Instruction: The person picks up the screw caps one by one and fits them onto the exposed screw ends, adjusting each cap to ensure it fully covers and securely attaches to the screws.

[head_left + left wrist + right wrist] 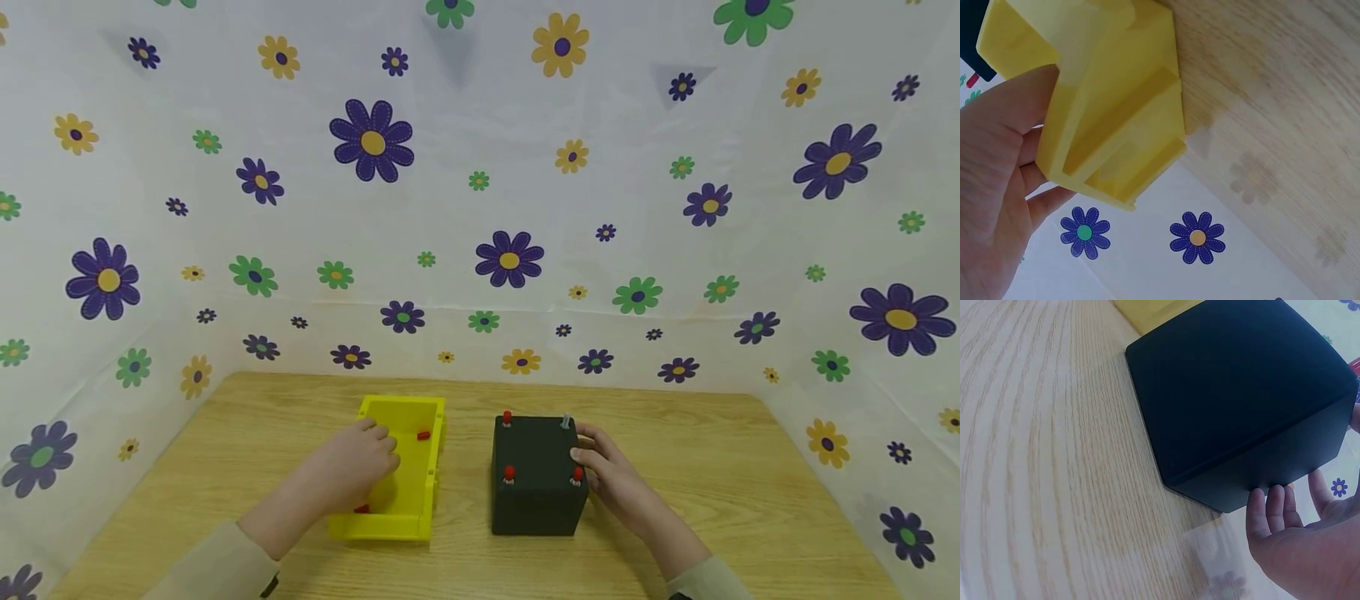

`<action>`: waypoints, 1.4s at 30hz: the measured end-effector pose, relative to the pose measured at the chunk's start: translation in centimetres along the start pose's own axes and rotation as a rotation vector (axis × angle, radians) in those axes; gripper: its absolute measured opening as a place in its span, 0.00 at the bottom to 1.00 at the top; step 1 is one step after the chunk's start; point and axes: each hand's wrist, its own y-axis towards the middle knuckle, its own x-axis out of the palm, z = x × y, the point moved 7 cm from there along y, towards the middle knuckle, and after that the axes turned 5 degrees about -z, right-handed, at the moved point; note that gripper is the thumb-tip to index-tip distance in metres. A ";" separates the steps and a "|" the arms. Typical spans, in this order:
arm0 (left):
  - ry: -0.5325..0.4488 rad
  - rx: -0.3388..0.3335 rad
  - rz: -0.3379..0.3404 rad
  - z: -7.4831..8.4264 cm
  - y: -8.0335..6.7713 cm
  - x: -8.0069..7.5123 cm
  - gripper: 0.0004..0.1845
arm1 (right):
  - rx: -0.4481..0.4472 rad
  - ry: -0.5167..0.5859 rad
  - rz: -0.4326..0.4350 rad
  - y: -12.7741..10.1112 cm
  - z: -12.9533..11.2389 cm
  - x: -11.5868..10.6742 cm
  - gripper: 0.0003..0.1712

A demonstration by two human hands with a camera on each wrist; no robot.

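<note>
My left hand (352, 467) reaches over the left wall of a yellow bin (433, 467), fingers bent down inside. In the left wrist view the bin wall (1116, 94) hides its fingertips, so I cannot tell whether they pinch anything. A small red piece (423, 436) lies near the bin's far end, another red piece (362, 508) near its front. My right hand (615, 475) rests against the right side of a black box (536, 458), thumb at the top edge, extended fingers touching the side. Red caps cover three top posts; the back right metal post (566, 422) is bare.
Bin and box stand side by side on a wood-grain table (675, 433), a narrow gap between them. A white flower-printed sheet (450, 208) rises behind the table and along both sides.
</note>
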 end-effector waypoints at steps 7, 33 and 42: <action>-0.032 -0.018 0.003 -0.4 0.1 -0.3 0.12 | 0.013 0.001 0.005 -0.1 0.0 0.1 0.36; -0.018 -0.002 0.106 -0.9 1.0 -2.1 0.09 | 0.023 0.014 0.009 0.0 0.0 0.0 0.36; -0.048 -0.006 0.130 -1.0 1.1 -2.2 0.10 | 0.020 0.010 0.007 0.0 0.1 0.0 0.36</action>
